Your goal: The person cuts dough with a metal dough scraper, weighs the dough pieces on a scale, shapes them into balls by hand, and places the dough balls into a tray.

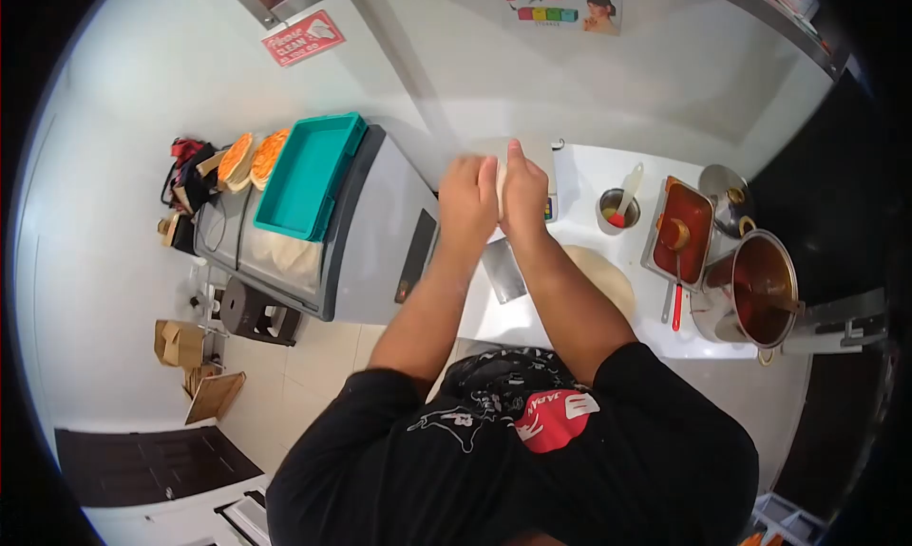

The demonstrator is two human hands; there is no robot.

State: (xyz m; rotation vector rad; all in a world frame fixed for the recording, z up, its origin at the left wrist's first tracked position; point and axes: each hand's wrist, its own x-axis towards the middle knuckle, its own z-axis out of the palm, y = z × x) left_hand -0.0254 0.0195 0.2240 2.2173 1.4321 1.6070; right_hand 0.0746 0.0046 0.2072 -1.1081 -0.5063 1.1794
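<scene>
My left hand [467,199] and my right hand [522,193] are raised close together over the white table, palms facing. Pressed between them is a pale piece of dough [501,193], mostly hidden by the fingers. Behind the hands stands a kitchen scale [550,209], largely covered by them. Under my forearms, a flat metal sheet or scraper [504,272] lies on the table. Beside it a round, flat dough base [608,285] is partly hidden by my right forearm.
On the right are a metal cup with a brush [619,210], a sauce tray with a ladle [682,231], a large sauce pot [750,290] and a lid [727,199]. To the left, a teal tray [328,142] and topped dough rounds [237,162] rest on a chest freezer [375,233].
</scene>
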